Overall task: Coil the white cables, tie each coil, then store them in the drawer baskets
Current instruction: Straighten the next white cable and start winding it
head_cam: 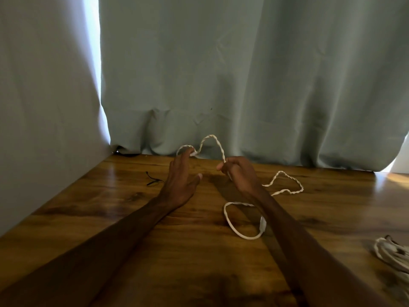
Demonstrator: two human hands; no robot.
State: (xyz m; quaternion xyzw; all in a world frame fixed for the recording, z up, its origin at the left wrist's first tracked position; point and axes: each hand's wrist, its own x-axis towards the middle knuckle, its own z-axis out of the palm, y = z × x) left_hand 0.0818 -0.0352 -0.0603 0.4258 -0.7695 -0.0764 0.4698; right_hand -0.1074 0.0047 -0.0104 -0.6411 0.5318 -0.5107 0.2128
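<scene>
The right hand (239,173) is curled into a loose fist round the white cable (209,136), which enters the fist at the top by the knuckles and leaves it at the underside; the left hand (181,180), just to the left of that grip, has its fingers nearly straight and its thumb spread wide, with a small loop of the cable lying round the fingertips (188,152); whether those fingertips pinch it I cannot tell; between the two hands the twisted cable arches up above the grip, in front of the curtain (243,74); below and to the right of the grip the rest trails over the wooden table (110,218), bends back under the right forearm and ends in a round loop nearer the person; a coiled bundle (391,253) of white cable lies well to the right of the grip at the picture's edge; a black tie (153,180) lies on the table left of the left hand.
</scene>
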